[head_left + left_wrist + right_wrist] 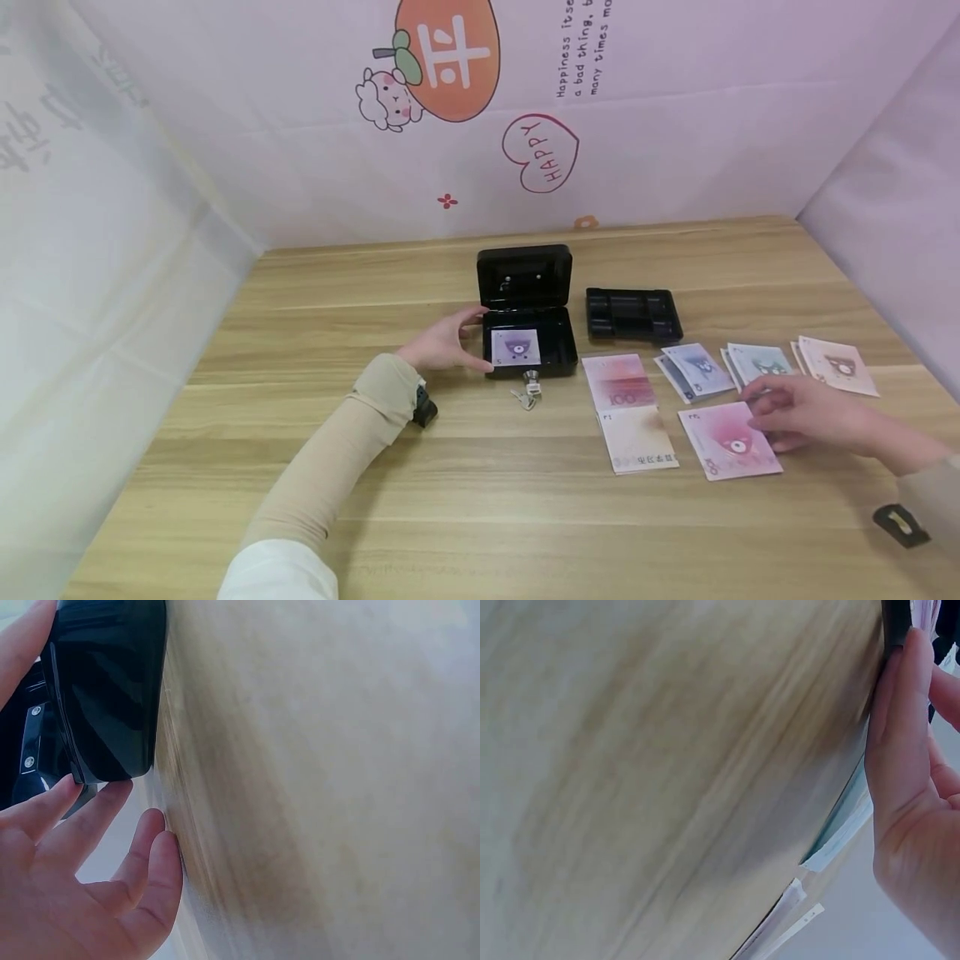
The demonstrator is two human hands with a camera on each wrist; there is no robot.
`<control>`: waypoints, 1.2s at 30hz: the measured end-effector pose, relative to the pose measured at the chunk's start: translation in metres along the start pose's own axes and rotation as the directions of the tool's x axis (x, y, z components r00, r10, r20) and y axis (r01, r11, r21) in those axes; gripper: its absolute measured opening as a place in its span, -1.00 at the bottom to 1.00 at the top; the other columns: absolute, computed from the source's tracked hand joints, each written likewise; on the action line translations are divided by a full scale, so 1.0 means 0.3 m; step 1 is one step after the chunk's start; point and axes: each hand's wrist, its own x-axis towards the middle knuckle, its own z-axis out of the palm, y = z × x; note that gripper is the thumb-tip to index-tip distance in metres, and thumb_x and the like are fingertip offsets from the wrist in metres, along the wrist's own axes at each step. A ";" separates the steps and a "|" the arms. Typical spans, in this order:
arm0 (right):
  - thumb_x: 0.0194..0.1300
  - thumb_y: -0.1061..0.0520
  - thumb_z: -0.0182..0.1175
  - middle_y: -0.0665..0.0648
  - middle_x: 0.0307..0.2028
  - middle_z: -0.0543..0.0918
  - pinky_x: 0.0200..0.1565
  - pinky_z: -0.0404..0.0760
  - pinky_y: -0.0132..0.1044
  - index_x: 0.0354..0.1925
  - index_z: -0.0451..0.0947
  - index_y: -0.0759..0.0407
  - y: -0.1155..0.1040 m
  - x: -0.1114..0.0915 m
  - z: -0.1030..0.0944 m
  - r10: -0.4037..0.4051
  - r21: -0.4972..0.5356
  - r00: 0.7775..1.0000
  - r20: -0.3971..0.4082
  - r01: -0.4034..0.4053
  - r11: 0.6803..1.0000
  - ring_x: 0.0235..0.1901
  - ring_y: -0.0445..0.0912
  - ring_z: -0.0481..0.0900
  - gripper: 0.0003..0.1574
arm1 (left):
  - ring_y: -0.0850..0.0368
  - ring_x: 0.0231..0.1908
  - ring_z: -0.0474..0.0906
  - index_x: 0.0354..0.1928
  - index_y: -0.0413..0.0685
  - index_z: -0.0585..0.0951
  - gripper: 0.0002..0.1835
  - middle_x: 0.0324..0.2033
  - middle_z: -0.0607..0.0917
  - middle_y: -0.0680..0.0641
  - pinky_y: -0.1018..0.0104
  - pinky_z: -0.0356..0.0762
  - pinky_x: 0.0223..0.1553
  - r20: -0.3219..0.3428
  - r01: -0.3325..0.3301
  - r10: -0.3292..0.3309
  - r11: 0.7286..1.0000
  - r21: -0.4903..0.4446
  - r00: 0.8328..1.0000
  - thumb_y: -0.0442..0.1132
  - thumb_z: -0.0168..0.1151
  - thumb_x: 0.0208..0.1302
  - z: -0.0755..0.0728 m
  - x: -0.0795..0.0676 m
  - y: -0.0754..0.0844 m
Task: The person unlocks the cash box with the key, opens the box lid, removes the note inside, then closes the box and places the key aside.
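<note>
A small black cash box [558, 342] stands with its lid raised. A purple play banknote [516, 347] lies inside it. My left hand [442, 340] grips the box's left side, thumb at the front corner and fingers toward the hinge. In the left wrist view, two fingertips [116, 787] touch the box's dark wall [112, 697], while two other fingers are off it. My right hand [813, 412] holds the right edge of a pink banknote stack [723, 446] on the table. In the right wrist view the pink note edges [925, 613] show beside its fingertips, partly cut off.
A lock cylinder [532, 383] with keys [525, 400] lies before the box. The black compartment tray [630, 315] sits to its right. Other notes lie nearby: pink [622, 379], cream [637, 437], blue [699, 371], teal [761, 362] and peach [843, 367]. A printed cloth [300, 150] hangs behind.
</note>
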 end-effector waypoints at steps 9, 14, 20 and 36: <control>0.28 0.21 0.16 0.18 -0.21 0.64 -0.40 0.70 -0.25 0.08 0.27 0.57 -0.024 -0.013 -0.028 -0.006 -0.068 1.000 -0.029 0.004 0.998 -0.39 -0.28 0.61 -0.46 | -0.18 0.34 0.22 0.46 0.06 0.07 0.09 0.42 0.20 -0.08 0.04 0.22 0.35 0.000 -0.008 0.008 1.000 -0.004 1.000 -0.16 0.53 -0.09 0.002 0.001 -0.003; 0.34 0.20 0.10 0.13 -0.22 0.63 -0.36 0.70 -0.22 0.10 0.23 0.59 -0.034 -0.022 -0.047 0.002 -0.046 1.000 0.008 -0.002 0.999 -0.36 -0.25 0.61 -0.46 | -0.18 0.34 0.23 0.46 0.06 0.07 0.09 0.42 0.20 -0.08 0.04 0.23 0.35 -0.001 -0.010 0.010 1.000 0.002 1.000 -0.16 0.53 -0.09 0.002 0.000 -0.003; 0.34 0.18 0.10 0.19 -0.21 0.62 -0.36 0.70 -0.20 0.11 0.25 0.56 -0.036 -0.026 -0.051 -0.009 -0.048 1.000 -0.002 0.009 0.999 -0.35 -0.22 0.61 -0.45 | -0.18 0.34 0.22 0.46 0.06 0.06 0.10 0.42 0.20 -0.09 0.04 0.22 0.35 0.004 -0.009 0.009 1.000 0.003 1.000 -0.15 0.53 -0.09 0.000 -0.001 -0.002; 0.31 0.23 0.15 -0.17 -0.32 0.65 -0.35 0.71 -0.23 -0.06 0.44 0.02 -0.216 -0.015 -0.118 -0.097 -0.073 0.960 -0.262 0.081 0.994 -0.35 -0.25 0.62 -0.75 | -0.20 0.31 0.26 0.46 -0.03 0.06 0.10 0.39 0.24 -0.17 0.06 0.23 0.35 -0.011 -0.041 0.041 0.999 0.002 0.999 -0.18 0.53 -0.10 0.005 -0.003 -0.001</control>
